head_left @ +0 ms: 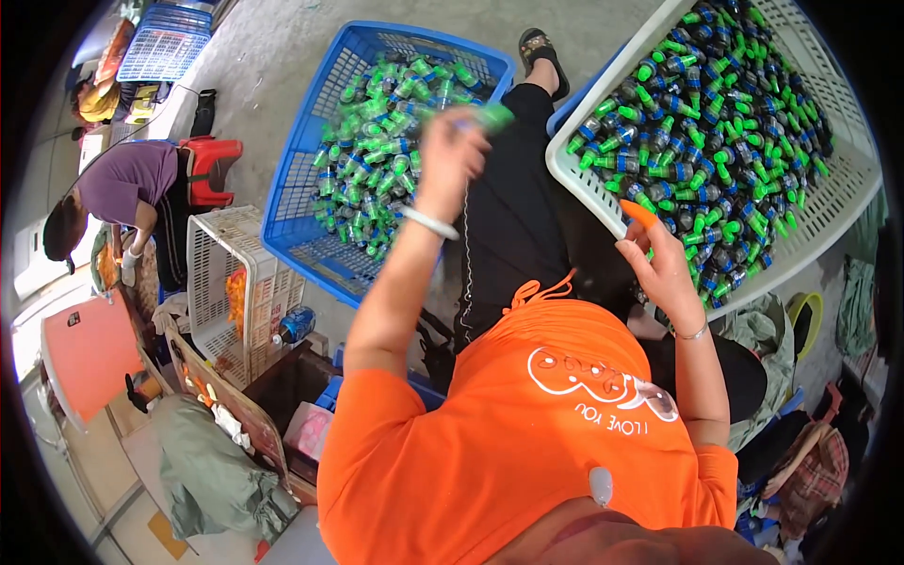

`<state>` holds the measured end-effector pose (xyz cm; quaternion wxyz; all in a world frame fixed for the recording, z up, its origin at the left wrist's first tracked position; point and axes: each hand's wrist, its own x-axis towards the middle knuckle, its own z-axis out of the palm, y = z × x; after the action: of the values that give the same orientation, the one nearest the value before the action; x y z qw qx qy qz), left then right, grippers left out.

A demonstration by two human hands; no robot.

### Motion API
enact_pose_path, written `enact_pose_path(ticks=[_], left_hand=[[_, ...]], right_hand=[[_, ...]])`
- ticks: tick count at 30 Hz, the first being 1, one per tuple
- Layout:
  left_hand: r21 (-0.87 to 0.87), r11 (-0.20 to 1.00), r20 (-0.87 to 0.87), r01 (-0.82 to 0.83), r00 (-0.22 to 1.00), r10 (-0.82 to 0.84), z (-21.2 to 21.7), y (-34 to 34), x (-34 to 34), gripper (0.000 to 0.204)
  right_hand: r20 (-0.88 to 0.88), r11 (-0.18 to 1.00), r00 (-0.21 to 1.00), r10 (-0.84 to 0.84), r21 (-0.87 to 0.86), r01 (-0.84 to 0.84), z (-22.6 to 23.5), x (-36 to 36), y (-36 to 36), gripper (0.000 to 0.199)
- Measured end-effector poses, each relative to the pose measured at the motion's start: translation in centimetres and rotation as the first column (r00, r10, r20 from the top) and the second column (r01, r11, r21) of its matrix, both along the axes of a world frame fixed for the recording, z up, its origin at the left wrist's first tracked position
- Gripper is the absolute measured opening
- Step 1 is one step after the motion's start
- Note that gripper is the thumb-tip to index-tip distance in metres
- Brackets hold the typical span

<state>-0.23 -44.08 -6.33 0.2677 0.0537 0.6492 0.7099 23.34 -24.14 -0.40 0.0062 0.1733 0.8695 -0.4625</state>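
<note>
My left hand (452,160), blurred by motion and wearing a white bangle, is over the blue basket (282,188). A smeared green piece (494,117) shows at its fingertips. In the basket lie many small bottle-shaped pieces (381,155) with green tips and blue bands. My right hand (667,278) pinches an orange, pointed, carrot-like piece (640,214) between thumb and fingers. It is beside the near corner of the white basket (593,193). That basket is heaped with similar pieces (697,122) with dark bodies, blue bands and green tips.
My black-trousered leg stretches between the baskets to a sandalled foot (543,55). On the left stand a white crate (268,282), a wooden box (235,405) and a red stool (209,169). A person in purple (132,184) bends over beyond them. Cloths (810,461) lie at right.
</note>
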Motion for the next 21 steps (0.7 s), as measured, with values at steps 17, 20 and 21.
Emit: enact_pose_path(ticks=[17,20,21], left_hand=[[-0.457,0.656,-0.793,0.601,0.057,-0.606,0.0,13.2,13.0,0.027],[-0.615,0.523,-0.722,0.59,-0.157,-0.674,-1.4,14.9,15.8,0.029],[-0.69,0.449,-0.667,0.568,-0.258,-0.699,-2.0,15.0,16.2,0.03]], right_hand=[[-0.43,0.606,0.715,-0.551,0.383,0.697,5.2,17.6,7.9,0.022],[-0.329,0.535,0.572,-0.751,0.204,0.82,6.2,19.0,10.9,0.021],[-0.34,0.526,0.56,-0.755,0.195,0.828,5.9,18.7,11.9,0.021]])
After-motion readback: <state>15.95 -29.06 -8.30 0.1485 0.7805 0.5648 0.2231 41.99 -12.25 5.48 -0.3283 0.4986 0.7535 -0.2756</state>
